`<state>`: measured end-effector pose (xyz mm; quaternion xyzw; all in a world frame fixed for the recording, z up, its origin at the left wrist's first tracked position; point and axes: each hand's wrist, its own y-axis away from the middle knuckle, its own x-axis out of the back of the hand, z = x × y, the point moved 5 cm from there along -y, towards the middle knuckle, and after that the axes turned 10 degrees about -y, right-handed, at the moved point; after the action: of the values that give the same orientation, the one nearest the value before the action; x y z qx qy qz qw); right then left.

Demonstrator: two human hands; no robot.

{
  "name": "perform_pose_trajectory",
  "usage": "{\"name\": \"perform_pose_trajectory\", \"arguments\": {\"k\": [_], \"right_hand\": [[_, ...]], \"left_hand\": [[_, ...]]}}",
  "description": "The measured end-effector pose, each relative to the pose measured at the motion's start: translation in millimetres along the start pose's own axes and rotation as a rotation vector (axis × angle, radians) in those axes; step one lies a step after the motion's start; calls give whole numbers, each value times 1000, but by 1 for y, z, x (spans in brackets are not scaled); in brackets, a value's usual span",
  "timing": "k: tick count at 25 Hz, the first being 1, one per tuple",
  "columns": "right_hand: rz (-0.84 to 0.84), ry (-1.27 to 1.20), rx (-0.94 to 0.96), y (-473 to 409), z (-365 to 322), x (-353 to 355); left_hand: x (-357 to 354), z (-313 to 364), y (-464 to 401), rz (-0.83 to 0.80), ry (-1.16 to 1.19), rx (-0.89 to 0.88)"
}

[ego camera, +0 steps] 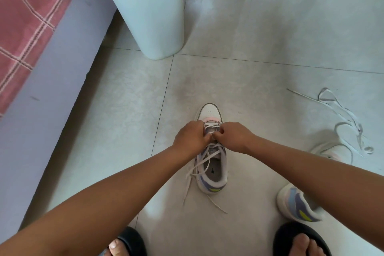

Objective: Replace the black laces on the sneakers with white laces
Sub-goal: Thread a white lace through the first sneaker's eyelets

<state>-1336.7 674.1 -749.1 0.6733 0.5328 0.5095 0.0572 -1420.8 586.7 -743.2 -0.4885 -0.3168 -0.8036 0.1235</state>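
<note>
Head camera view, looking down past two bare forearms to a pale tiled floor [239, 81]. Straight ahead stands a white sneaker [212, 164] with its toe pointing away from the person; it has a pink patch near the toe, lilac and blue side panels and a yellow-green mark by the heel. A white lace [199, 165] is partly threaded through its lower eyelets, and its loose ends trail over the shoe opening onto the floor toward the person. The left hand [190, 138] sits on the left side of the lacing area with its fingers curled, gripping the shoe's edge and lace. The right hand [232, 136] meets it from the right, thumb and fingertips pinched together on the lace at the middle of the tongue. A small tag on the tongue is too blurred to read, and no brand name can be made out. To the right, the second sneaker [297, 203] lies partly hidden behind the right forearm, in the same colours. A second white lace [345, 122] lies loose in tangled loops on the floor beyond it. Farther back stands a white bin [153, 25] lined with a blue bag; something black lies inside. At left is a bed with a pink checked cover [27, 18]. Black slippers [299, 237] show at the bottom edge.
</note>
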Motion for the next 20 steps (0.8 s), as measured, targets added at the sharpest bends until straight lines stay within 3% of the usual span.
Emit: {"name": "perform_pose_trajectory", "arguments": {"k": [4,6,11,16,20], "right_hand": [[-87,31,67,-7,-13,0],[-100,-81,101,-8,-5,2],[31,-601,122,4,25,4],[44,-614,39,-4,30,-2],[5,-523,33,-10,28,0]], "left_hand": [[0,21,-18,-110,-247,-70],[0,27,-20,-109,-287,-120],[2,1,4,43,110,-221],[-3,0,-4,26,156,-33],[0,5,-8,-2,36,-121]]}}
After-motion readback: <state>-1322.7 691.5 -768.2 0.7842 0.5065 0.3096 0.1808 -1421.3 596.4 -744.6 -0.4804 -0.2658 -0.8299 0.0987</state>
